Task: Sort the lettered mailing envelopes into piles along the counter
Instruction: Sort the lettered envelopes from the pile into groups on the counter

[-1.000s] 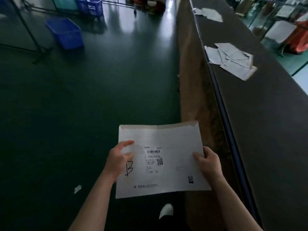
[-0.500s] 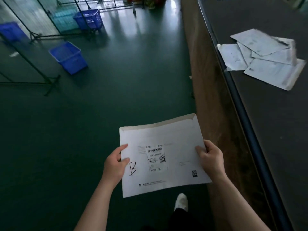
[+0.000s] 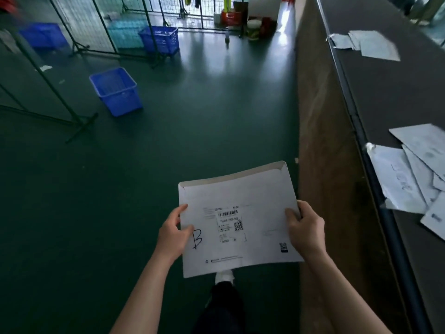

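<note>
The left hand (image 3: 173, 231) and the right hand (image 3: 304, 229) each pinch a side edge of a white mailing envelope (image 3: 237, 227), thumbs on top, holding it flat at about 6 o'clock above the green floor (image 3: 204, 131); a handwritten B (image 3: 197, 239) sits beside the left thumb, next to the printed shipping label (image 3: 228, 222). Compared with a second ago the view has travelled along the counter (image 3: 390, 97); the nearer pile of envelopes (image 3: 409, 174), then ahead at 1 o'clock, now lies level at 3 o'clock, and a farther pile (image 3: 370, 44) has come into view at 1 o'clock; one white shoe (image 3: 224, 276) shows mid-stride beneath the envelope. The envelope has not swung toward the nearer pile, so the B pile is probably farther on, though the piles' letters are too blurred to read; two blue baskets (image 3: 116, 91) stand at 10 and 11 o'clock.
</note>
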